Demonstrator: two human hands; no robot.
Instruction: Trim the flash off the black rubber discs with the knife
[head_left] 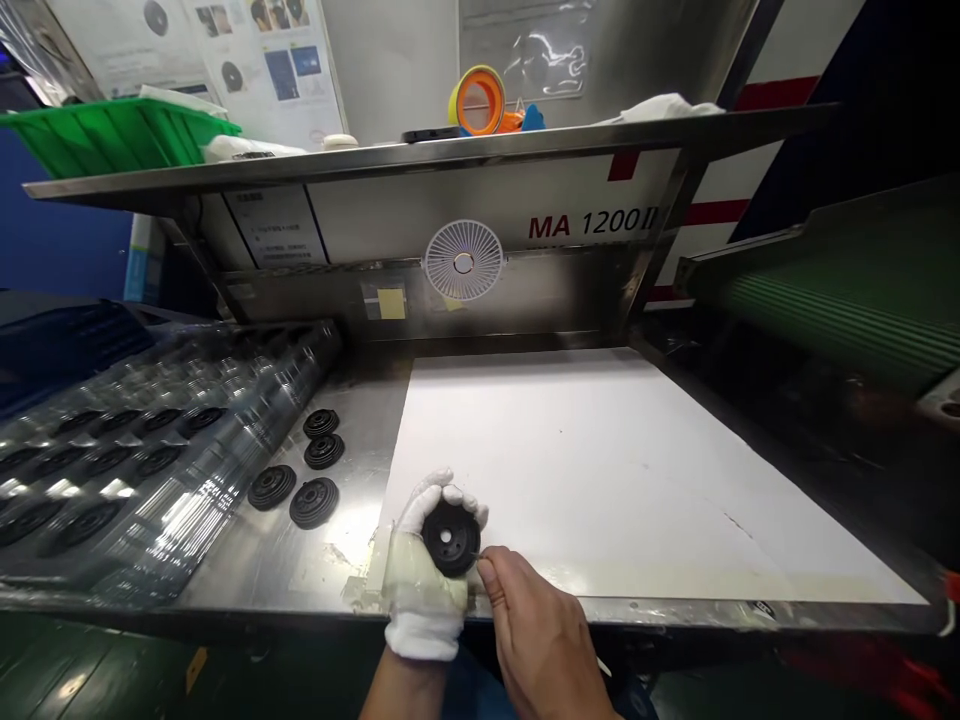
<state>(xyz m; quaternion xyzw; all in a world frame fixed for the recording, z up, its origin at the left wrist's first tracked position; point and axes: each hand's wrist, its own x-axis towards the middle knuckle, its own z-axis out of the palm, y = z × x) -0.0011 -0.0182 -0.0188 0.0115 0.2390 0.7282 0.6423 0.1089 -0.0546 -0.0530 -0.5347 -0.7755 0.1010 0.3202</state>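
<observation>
My left hand, in a white glove, is closed round a round black disc-shaped part. The disc has a hole in its middle and is held above the near left edge of the white sheet. My bare right hand is closed in a pinch at the disc's right rim. What its fingertips grip is too small to make out. A pale thin tip shows beside the heel of that hand. To the left, several similar black discs lie on the metal table.
A clear plastic tray with black discs in its pockets covers the table's left side. Across the back runs a metal shelf carrying a green bin and an orange tape roll. Below it is a small white fan.
</observation>
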